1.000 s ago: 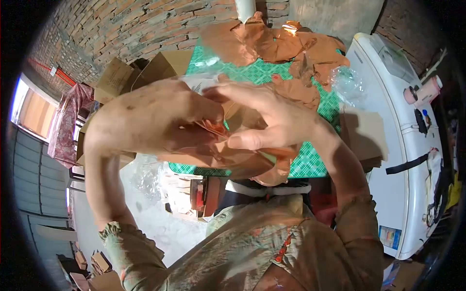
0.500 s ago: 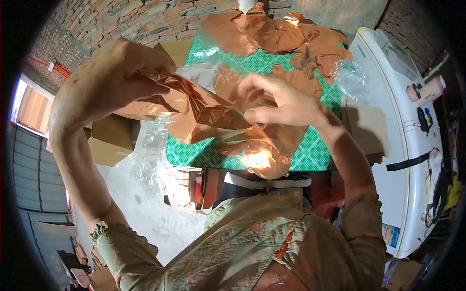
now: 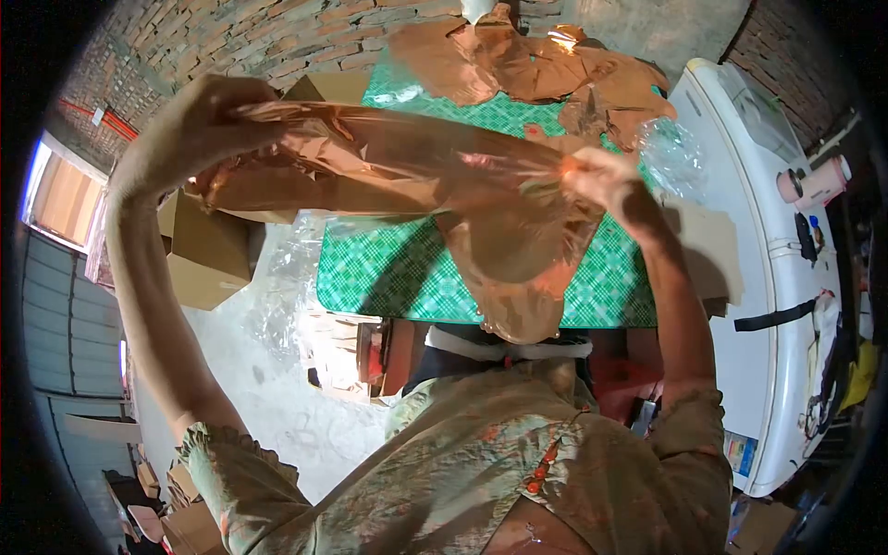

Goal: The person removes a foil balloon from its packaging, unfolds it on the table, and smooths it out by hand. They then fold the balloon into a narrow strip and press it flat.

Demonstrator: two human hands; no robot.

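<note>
A flat, shiny copper-coloured foil balloon (image 3: 388, 162) is stretched sideways above the table. My left hand (image 3: 199, 129), raised at the left, is closed on one end of it. Its other end is gathered in the closed fingers of my right hand (image 3: 606, 180), slightly blurred. Creases run along the foil towards the right-hand grip. Beneath it, another foil piece (image 3: 518, 301) with a rounded end reaches the front edge of the green patterned table (image 3: 370, 287). More flat copper foil pieces (image 3: 527, 69) lie heaped at the back of the table.
Crumpled clear plastic (image 3: 671, 153) and a cardboard piece (image 3: 708, 250) are at the table's right. A white appliance (image 3: 740, 185) stands beyond them. At the left are an open cardboard box (image 3: 208, 264) and clear plastic (image 3: 287, 287) over the floor. A brick wall closes off the back.
My right hand has moved right and now grips the foil's right end. The bunched foil has been pulled out into a long, taut strip. My left hand has shifted slightly left.
</note>
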